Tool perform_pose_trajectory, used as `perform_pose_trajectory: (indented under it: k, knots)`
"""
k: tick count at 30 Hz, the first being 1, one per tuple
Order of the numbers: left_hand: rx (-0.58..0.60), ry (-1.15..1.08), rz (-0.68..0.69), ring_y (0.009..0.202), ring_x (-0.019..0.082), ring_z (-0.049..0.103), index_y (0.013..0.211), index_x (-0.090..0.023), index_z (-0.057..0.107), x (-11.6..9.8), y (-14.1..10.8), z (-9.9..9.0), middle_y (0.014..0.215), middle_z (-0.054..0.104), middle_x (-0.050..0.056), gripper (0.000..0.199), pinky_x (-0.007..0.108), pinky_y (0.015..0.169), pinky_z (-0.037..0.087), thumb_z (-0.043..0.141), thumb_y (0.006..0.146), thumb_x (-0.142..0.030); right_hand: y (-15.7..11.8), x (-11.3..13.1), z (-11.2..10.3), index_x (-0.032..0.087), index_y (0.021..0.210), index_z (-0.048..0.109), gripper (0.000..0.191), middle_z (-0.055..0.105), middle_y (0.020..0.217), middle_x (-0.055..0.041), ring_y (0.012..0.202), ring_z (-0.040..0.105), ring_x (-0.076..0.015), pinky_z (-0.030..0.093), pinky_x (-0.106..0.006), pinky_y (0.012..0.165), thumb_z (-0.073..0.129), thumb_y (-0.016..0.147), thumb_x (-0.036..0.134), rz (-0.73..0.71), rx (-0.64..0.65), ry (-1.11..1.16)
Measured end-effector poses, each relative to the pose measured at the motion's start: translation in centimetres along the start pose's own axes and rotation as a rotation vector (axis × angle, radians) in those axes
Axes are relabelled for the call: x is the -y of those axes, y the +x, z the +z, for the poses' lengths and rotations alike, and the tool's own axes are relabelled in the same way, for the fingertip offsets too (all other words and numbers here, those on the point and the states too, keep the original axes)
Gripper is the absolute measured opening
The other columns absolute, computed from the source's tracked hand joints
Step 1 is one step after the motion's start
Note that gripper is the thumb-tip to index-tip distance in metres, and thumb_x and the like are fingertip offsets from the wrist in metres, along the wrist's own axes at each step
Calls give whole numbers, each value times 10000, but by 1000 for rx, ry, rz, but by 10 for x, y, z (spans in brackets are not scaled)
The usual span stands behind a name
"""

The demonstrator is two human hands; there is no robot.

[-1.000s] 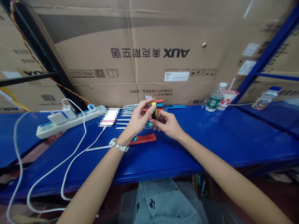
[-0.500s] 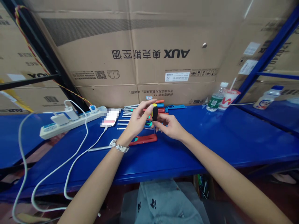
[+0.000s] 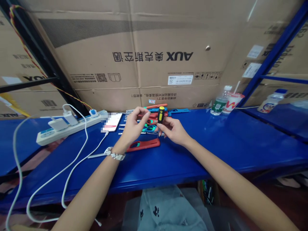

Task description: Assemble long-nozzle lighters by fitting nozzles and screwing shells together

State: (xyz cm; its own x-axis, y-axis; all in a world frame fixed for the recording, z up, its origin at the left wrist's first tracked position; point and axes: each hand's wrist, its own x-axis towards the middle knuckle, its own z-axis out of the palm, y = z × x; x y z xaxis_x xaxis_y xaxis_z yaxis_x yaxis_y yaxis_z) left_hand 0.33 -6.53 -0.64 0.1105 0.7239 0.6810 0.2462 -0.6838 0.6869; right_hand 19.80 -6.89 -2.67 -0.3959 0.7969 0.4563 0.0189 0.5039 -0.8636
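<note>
A small yellow and black screwdriver (image 3: pixel 161 115) stands upright, its shaft pointing down at the right end of a red-handled tool (image 3: pixel 146 145) lying on the blue table (image 3: pixel 183 163). My right hand (image 3: pixel 173 130) pinches the screwdriver low, around the bottom of its handle. Left of the handle, my left hand (image 3: pixel 134 123) is off it, thumb and fingers apart with nothing between them. Behind both hands lie several tools with red, blue and green handles (image 3: pixel 150 128), partly hidden by the fingers.
At the left are a white power strip (image 3: pixel 72 126) with plugs, loose white cables and a phone (image 3: pixel 113 122). A water bottle (image 3: pixel 218 104) and a red and white cup (image 3: pixel 232 103) stand back right, another bottle (image 3: pixel 271 102) farther right. Cardboard (image 3: pixel 149 35) rises behind.
My left hand has let go of the screwdriver handle and moved left, its fingers opening. My right hand still holds the screwdriver. The view has shifted slightly.
</note>
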Motion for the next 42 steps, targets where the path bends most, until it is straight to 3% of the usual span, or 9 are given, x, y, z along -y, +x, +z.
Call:
perform_pose_trajectory:
  k: [5,8,13,19,30,33,35,38,42]
  knots:
    - [425,235,17,810,178,644,887,-197,708,15,-22,-15,864,713,44,126,339,774,513,646,933,-296,1,6,-5,209,924,601,376,720,787,-36,573,653,-162,519,-299,520,669,872,575,1,-99,31]
    - [562,274,40,881,208,651,932,-204,742,19,-30,-11,921,721,68,150,381,833,519,646,937,-319,0,5,-12,226,860,562,365,703,703,-26,518,610,-165,483,-308,503,662,863,577,25,-172,-39]
    - [619,341,90,901,221,633,959,-226,767,20,-30,-3,925,699,68,179,386,830,506,638,955,-351,-12,-10,-33,242,656,441,368,590,536,1,490,535,-162,390,-303,518,645,853,477,209,-284,-416]
    - [639,327,108,834,194,645,909,-218,765,22,-26,1,896,709,65,187,352,779,510,615,963,-315,-23,-16,-41,223,632,534,297,670,684,-54,669,610,-218,334,-312,574,604,841,423,497,-228,-953]
    - [654,333,123,831,199,663,869,-192,723,22,-22,7,892,731,68,148,356,783,526,616,955,-247,-20,-16,-39,202,829,647,317,700,843,-143,837,688,-320,452,-404,699,554,907,495,605,-137,-1113]
    - [636,330,116,845,201,663,883,-191,724,23,-25,8,895,724,69,158,358,796,528,606,963,-258,-24,-12,-37,200,924,621,277,684,914,-146,848,667,-315,446,-406,707,568,903,471,498,-212,-1101]
    - [618,323,104,852,200,664,889,-190,726,23,-26,8,901,720,71,163,358,805,529,604,966,-267,-28,-8,-33,196,952,611,200,667,989,-140,913,639,-300,442,-408,763,583,893,386,271,-211,-1091]
    - [574,305,84,860,204,666,890,-184,721,21,-27,7,910,721,77,166,365,811,527,611,964,-284,-31,-3,-21,203,984,633,158,648,1046,-104,1009,592,-274,408,-421,891,632,862,302,-76,-14,-974]
    - [515,262,71,828,198,659,894,-186,716,16,-26,5,880,724,73,174,351,771,523,617,964,-311,-31,-4,-8,225,1076,683,293,640,1089,-84,1058,555,-267,367,-436,947,728,871,429,-135,158,-835]
